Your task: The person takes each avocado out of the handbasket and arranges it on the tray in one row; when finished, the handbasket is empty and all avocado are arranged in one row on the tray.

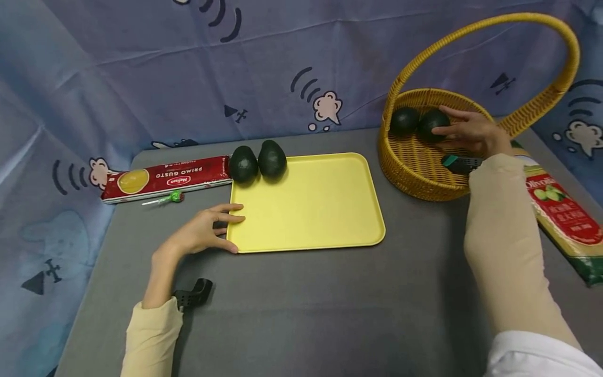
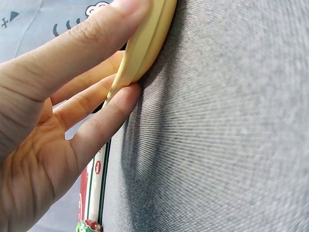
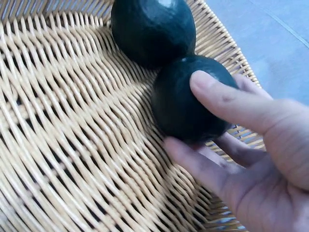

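A yellow tray (image 1: 311, 204) lies on the grey table, and my left hand (image 1: 202, 230) holds its left end. In the left wrist view, the thumb and fingers of that hand (image 2: 63, 125) meet the tray's rim (image 2: 145, 43). Two dark green avocados (image 1: 243, 165) (image 1: 272, 160) sit side by side on the tray's far left corner. Inside the yellow wicker basket (image 1: 400, 175), my right hand (image 1: 471, 131) grips an avocado (image 3: 188, 96) between thumb and fingers. A second avocado (image 3: 153, 31) touches it in the basket.
A red spaghetti packet (image 1: 174, 179) lies left of the tray, with a green-wrapped lollipop (image 1: 175, 196) in front. Right of the basket lies a red and green bag (image 1: 560, 209), partly behind my right arm. The basket's tall handle (image 1: 523, 18) arches up. A patterned blue cloth (image 1: 264, 68) hangs behind.
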{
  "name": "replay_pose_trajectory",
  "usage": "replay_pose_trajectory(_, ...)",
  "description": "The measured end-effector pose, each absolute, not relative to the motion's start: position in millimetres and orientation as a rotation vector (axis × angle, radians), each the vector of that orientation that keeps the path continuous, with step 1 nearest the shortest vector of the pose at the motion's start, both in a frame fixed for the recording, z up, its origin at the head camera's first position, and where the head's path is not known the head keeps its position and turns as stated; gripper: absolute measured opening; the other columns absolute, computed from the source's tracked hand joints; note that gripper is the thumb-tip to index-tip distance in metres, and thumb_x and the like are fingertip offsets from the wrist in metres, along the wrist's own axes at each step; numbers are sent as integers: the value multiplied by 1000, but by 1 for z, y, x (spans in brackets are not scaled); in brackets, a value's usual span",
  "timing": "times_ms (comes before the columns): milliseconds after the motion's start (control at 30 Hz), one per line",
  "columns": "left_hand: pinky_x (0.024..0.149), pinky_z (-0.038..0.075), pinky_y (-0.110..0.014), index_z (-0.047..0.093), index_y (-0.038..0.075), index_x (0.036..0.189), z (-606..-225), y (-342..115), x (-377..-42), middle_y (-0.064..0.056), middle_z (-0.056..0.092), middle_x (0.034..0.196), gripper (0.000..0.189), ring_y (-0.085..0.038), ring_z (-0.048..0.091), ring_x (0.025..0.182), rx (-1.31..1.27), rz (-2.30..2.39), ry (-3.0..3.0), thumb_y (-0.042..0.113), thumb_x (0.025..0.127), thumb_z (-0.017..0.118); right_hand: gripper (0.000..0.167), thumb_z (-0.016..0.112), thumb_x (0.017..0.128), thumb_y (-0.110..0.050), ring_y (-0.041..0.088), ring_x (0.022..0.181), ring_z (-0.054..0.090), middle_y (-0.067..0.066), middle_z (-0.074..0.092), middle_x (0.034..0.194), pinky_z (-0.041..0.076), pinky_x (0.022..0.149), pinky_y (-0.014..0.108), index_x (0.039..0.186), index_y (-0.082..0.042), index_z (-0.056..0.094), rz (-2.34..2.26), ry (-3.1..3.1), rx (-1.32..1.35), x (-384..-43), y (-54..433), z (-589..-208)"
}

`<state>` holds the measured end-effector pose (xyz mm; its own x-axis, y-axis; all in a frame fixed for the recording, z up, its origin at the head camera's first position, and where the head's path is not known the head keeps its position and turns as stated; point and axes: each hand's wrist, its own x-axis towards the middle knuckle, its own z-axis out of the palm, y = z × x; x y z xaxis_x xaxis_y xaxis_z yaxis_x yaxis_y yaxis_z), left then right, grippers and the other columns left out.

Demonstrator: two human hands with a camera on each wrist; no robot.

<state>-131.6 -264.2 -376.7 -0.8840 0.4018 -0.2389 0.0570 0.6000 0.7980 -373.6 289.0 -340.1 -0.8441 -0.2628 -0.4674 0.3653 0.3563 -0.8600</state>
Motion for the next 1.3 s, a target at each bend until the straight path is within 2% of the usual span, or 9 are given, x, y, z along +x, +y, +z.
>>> replay_pose_trajectory(133, 101, 46, -43, 53, -11, 131, -376, -264, -132, -19, 31, 150, 69, -36, 22, 140, 370, 1183, 2441, 7, 71, 84, 84, 68, 89, -16, 12, 126, 49, -14, -9, 157, 58, 80, 23, 151, -41, 15, -1638, 2045, 198, -370, 286, -339)
replay_pose_trajectory(200, 101, 46, -44, 52, -11, 131, -375, -264, -131, -19, 31, 150, 69, -37, 22, 140, 367, 1184, 2440, 7, 71, 84, 85, 71, 87, -16, 7, 98, 64, -10, 0, 159, 58, 66, 20, 150, -41, 20, -1660, 2046, 241, -369, 283, -336)
replay_pose_trajectory(267, 102, 45, -44, 52, -11, 130, -374, -266, -129, -20, 31, 150, 69, -38, 22, 140, 364, 1185, 2441, 7, 72, 83, 85, 72, 86, -17, 3, 76, 66, -4, 7, 159, 52, 53, 18, 150, -40, 22, -1644, 2064, 250, -368, 279, -335)
replay_pose_trajectory(367, 102, 45, -46, 52, -12, 130, -373, -268, -127, -20, 30, 150, 69, -39, 22, 140, 353, 1190, 2440, 7, 72, 83, 85, 73, 86, -18, 3, 70, 65, 5, 15, 158, 37, 38, 23, 151, -39, 22, -1643, 2062, 240, -365, 275, -332)
replay_pose_trajectory(467, 102, 44, -47, 52, -12, 130, -373, -270, -126, -21, 30, 150, 69, -39, 21, 140, 354, 1204, 2432, 7, 72, 83, 84, 70, 88, -12, 3, 69, 64, -1, 25, 156, 29, 34, 25, 152, -37, 21, -1740, 1986, 236, -360, 273, -331)
replay_pose_trajectory(633, 102, 44, -47, 52, -12, 130, -374, -269, -126, -21, 30, 150, 68, -39, 21, 140, 371, 1221, 2419, 8, 73, 83, 84, 64, 89, 3, 18, 71, 70, 0, 71, 107, 25, 30, 27, 153, -31, 20, -1968, 1800, 232, -351, 276, -327)
replay_pose_trajectory(733, 102, 44, -47, 52, -12, 130, -375, -268, -128, -21, 30, 150, 68, -39, 22, 140, 376, 1211, 2426, 8, 73, 83, 85, 60, 90, 8, 25, 63, 69, 8, 73, 91, 28, 28, 28, 153, -30, 20, -2030, 1721, 223, -346, 277, -325)
replay_pose_trajectory(967, 101, 45, -46, 52, -12, 130, -374, -265, -128, -21, 29, 150, 69, -40, 22, 139, 391, 1183, 2433, 9, 73, 83, 86, 67, 87, 2, 24, 77, 71, 6, 74, 86, 34, 29, 26, 150, -38, 26, -1940, 1798, 338, -346, 279, -318)
replay_pose_trajectory(1300, 101, 45, -47, 52, -12, 131, -374, -261, -129, -22, 29, 150, 68, -40, 22, 139, 386, 1176, 2430, 8, 73, 83, 85, 74, 82, -4, 22, 66, 69, 4, 73, 83, 41, 33, 26, 147, -41, 33, -1897, 1872, 419, -337, 284, -309)
